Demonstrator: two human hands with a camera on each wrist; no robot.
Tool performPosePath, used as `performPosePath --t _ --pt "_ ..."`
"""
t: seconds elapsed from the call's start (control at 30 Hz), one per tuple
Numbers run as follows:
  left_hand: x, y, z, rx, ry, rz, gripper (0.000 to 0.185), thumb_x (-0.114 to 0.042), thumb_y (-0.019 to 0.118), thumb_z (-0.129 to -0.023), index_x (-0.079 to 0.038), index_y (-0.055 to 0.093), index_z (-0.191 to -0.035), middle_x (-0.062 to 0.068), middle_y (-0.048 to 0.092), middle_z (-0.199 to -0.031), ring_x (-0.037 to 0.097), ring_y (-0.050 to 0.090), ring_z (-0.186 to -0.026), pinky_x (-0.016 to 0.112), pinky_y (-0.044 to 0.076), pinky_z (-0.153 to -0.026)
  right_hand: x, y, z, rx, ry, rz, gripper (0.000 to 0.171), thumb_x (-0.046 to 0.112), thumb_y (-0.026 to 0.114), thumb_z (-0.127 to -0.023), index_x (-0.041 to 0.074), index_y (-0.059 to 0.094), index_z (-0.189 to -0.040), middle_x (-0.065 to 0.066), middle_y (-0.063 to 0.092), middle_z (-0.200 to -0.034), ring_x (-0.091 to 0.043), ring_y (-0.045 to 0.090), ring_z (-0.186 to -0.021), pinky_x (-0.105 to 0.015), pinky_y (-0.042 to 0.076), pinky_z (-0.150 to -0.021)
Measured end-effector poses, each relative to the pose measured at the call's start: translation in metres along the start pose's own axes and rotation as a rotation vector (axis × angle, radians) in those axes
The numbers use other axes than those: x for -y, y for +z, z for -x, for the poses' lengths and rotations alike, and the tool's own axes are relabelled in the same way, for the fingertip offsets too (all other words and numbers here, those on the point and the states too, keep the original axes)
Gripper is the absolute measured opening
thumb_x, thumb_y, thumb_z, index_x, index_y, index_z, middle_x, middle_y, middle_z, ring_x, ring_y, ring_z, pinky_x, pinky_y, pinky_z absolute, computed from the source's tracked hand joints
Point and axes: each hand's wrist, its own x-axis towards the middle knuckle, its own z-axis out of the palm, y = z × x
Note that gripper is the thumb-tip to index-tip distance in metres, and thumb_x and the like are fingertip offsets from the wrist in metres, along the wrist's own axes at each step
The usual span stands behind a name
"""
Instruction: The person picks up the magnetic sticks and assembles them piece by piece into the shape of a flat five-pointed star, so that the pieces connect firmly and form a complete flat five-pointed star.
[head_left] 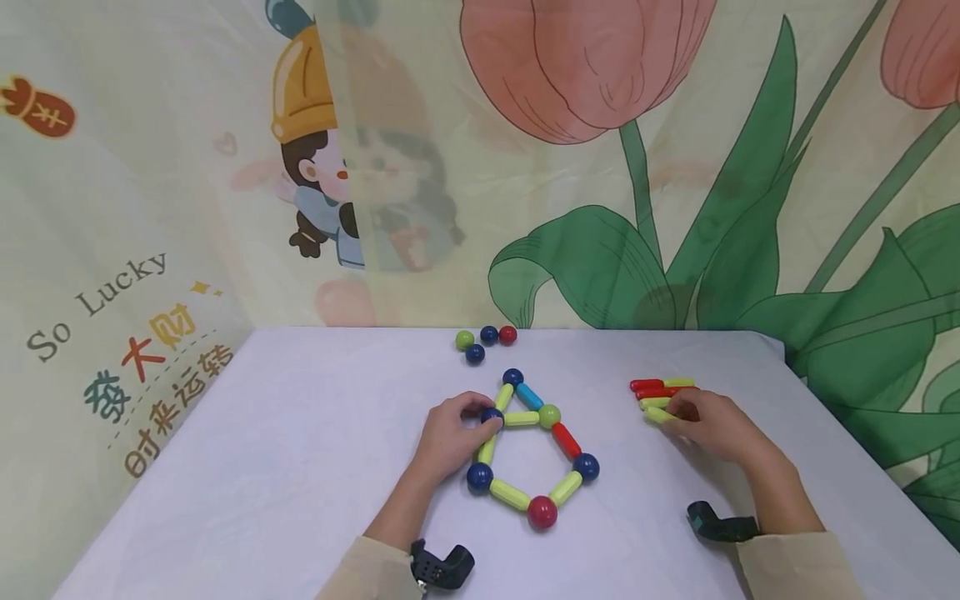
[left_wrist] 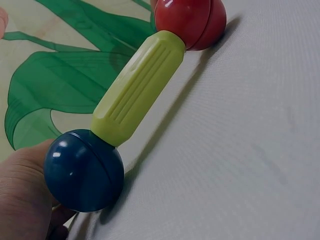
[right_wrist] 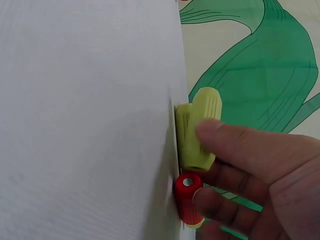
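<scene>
Right hand (head_left: 712, 427): pinches yellow-green ribbed plastic rod (head_left: 657, 414)
Left hand (head_left: 450, 435): pinches glossy dark-blue ball (head_left: 492, 413)
Rod axis: roughly left-right, ball well left

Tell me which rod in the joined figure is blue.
The rod linking the dark blue ball at the top corner to the joined green ball. The others there are yellow-green rods, except one red rod.

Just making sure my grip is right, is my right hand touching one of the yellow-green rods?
Touching. The right wrist view shows the right hand with its thumb pressed across the side of a yellow-green rod.
</scene>
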Motion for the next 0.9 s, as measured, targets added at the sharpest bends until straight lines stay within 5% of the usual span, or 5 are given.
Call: performPosePath --t 0.33,0.63,0.9 --pt "0.004 0.001 -0.002 0.003 -0.007 0.004 0.024 -0.030 0.078 -0.092 -0.021 0.073 -0.114 -0.001 0.074 -0.114 0.022 0.066 -0.114 0.048 0.051 -0.105 0.020 0.005 -0.001 -0.080 -0.110 -0.095 0.035 0.016 0.074 -0.094 -0.002 0.069 -0.124 -0.024 0.065 -0.119 -0.029 0.058 -0.096 -0.030 0.056 -0.072" --pt "0.004 0.003 -0.001 -0.008 0.012 -0.001 0.025 -0.031 0.078 -0.092 -0.019 0.073 -0.113 0.000 0.074 -0.113 0.022 0.066 -0.112 0.048 0.051 -0.104 0.050 0.025 -0.011 0.014 -0.212 -0.211 0.021 0.012 0.070 -0.096 0.005 0.072 -0.116 -0.013 0.068 -0.113 -0.020 0.058 -0.083 -0.027 0.056 -0.065" --pt "0.004 0.002 -0.002 -0.004 0.021 -0.002 0.025 -0.031 0.077 -0.092 -0.019 0.073 -0.114 0.000 0.075 -0.114 0.022 0.067 -0.113 0.048 0.051 -0.104 0.068 0.041 -0.022 0.073 -0.191 -0.276 0.016 0.013 0.072 -0.095 0.009 0.072 -0.110 -0.009 0.069 -0.109 -0.019 0.064 -0.083 -0.028 0.060 -0.071"
